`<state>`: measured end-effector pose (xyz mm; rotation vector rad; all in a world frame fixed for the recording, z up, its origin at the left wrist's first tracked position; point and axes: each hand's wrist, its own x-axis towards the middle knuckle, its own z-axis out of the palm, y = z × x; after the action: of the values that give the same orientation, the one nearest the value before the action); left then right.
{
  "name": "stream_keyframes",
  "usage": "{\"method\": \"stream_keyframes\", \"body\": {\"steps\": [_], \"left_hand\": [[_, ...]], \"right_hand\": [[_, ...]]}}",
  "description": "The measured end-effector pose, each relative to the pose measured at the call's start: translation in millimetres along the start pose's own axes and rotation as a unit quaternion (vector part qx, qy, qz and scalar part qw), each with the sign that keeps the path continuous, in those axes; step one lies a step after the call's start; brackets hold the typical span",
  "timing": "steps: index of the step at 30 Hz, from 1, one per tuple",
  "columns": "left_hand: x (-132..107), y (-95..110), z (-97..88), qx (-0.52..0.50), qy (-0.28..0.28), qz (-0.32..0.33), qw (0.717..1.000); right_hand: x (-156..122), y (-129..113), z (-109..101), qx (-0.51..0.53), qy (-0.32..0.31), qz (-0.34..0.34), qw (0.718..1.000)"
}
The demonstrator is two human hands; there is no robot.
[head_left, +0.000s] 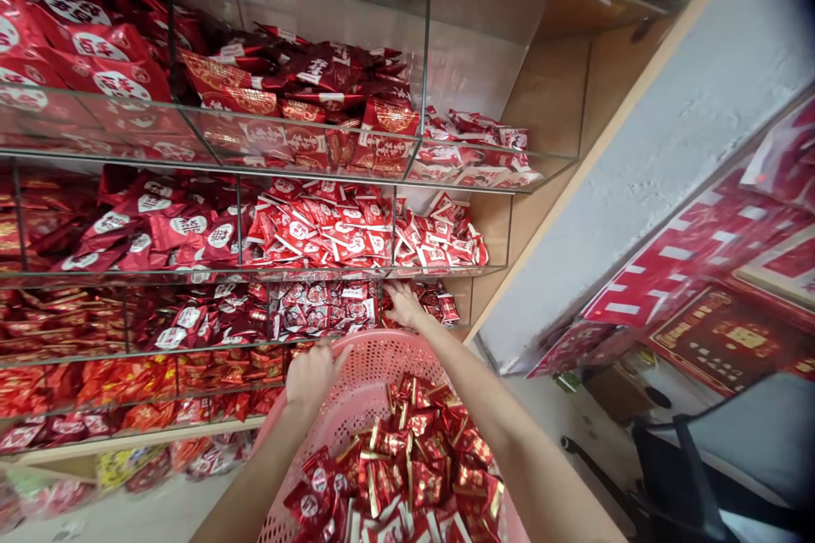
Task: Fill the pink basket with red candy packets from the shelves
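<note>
A pink perforated plastic basket [368,348] stands in front of me, holding many small red and gold wrapped candies [426,441] and some darker red packets [315,496]. My left hand [310,379] grips its far left rim, the fingers over the outside and the thumb along the inner wall. Above the basket's far edge, my right hand [404,305] reaches into the rightmost compartment of a glass-fronted shelf. Its fingers are apart, close to the small red packets [442,303] there, and I see nothing held in them.
Glass-divided shelves of red candy packets [324,225] fill the left and centre, with a glass ledge [331,275] just above my right hand. Bagged goods [131,467] lie below the shelving. At right are a grey wall [611,144], red decorations [675,254] and a black chair [681,475].
</note>
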<state>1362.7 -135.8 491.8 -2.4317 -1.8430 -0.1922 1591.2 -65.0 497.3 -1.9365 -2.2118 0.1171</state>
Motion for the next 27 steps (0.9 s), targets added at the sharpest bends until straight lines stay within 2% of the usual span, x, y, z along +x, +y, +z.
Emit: {"method": "stream_keyframes", "body": {"steps": [4,8,18,22,27], "left_hand": [[1,-1,1.5,-0.006,-0.003,0.000,1.000],[2,-2,3.5,0.001,0.007,0.000,1.000],[1,-1,1.4,-0.012,-0.009,-0.009,1.000],[0,0,-0.4,-0.004,-0.005,-0.012,1.000],[0,1,-1.8,0.007,-0.002,-0.003,1.000]], "right_hand": [[20,-4,9,-0.035,-0.043,-0.049,0.997],[27,-2,8,-0.062,-0.054,-0.071,0.994],[8,22,-11,-0.087,-0.048,-0.088,0.991],[3,21,-7,-0.084,-0.086,-0.092,0.988],[3,12,2,-0.094,-0.098,-0.077,0.988]]}}
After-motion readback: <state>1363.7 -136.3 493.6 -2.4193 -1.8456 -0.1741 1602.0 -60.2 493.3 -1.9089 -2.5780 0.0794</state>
